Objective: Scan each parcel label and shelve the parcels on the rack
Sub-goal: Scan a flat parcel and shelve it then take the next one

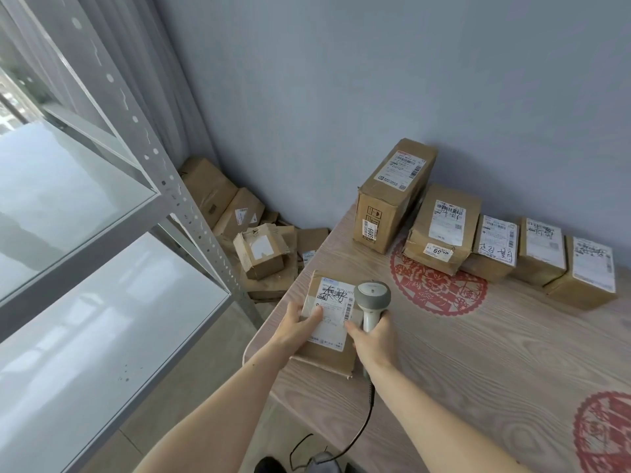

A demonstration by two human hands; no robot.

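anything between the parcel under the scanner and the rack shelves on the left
Nothing visible blocks it. The parcel lies at the table's left edge; only open floor separates it from the rack, whose two visible shelves look bare.

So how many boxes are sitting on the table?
6. One box lies at the near corner under the left hand; five stand along the wall.
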